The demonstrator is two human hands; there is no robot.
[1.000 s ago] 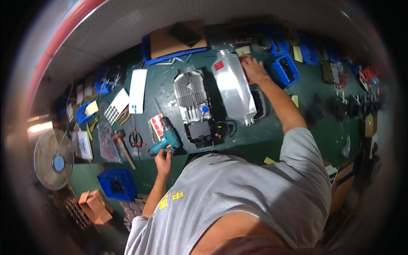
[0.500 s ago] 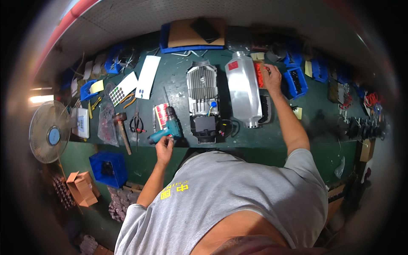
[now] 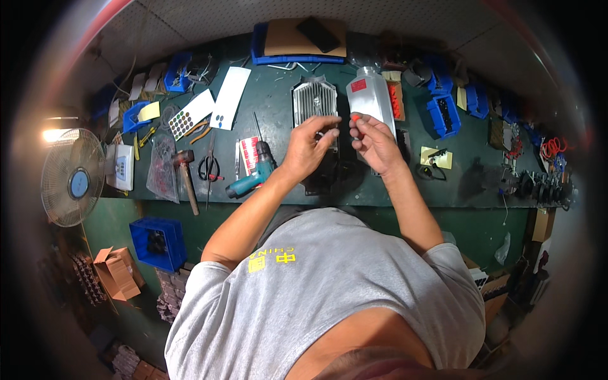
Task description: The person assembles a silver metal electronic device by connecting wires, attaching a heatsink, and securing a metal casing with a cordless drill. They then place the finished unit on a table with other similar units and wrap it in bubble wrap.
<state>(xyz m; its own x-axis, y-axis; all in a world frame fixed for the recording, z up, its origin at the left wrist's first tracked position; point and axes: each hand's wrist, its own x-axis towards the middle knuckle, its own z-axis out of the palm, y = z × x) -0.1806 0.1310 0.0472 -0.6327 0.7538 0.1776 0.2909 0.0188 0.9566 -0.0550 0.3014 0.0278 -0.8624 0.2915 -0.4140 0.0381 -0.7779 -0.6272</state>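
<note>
My right hand (image 3: 379, 144) pinches a small orange-red piece (image 3: 356, 117) between thumb and fingers, over the left edge of a silver metal housing (image 3: 370, 95). Facing it, my left hand (image 3: 307, 147) is open with thumb and fingers apart, holding nothing that shows. Beneath the left hand lies a finned metal unit (image 3: 315, 104); its lower half is mostly hidden by the hand and shadow. A box of orange-red pieces (image 3: 396, 101) stands just right of the silver housing. On the left, a teal cordless drill (image 3: 253, 180) rests beside a red-and-white label sheet (image 3: 247, 155).
A hammer (image 3: 185, 180) and black-handled scissors (image 3: 209, 168) lie on the left, near a fan (image 3: 76, 180). Blue bins (image 3: 444, 117) of small black parts line the right back. A cardboard-topped blue tray (image 3: 297, 60) sits at the far edge. A yellow note (image 3: 437, 156) carries a black part.
My left hand has let go of the drill and moved up over the finned unit. My right hand has come from the box toward the middle with an orange-red piece.
</note>
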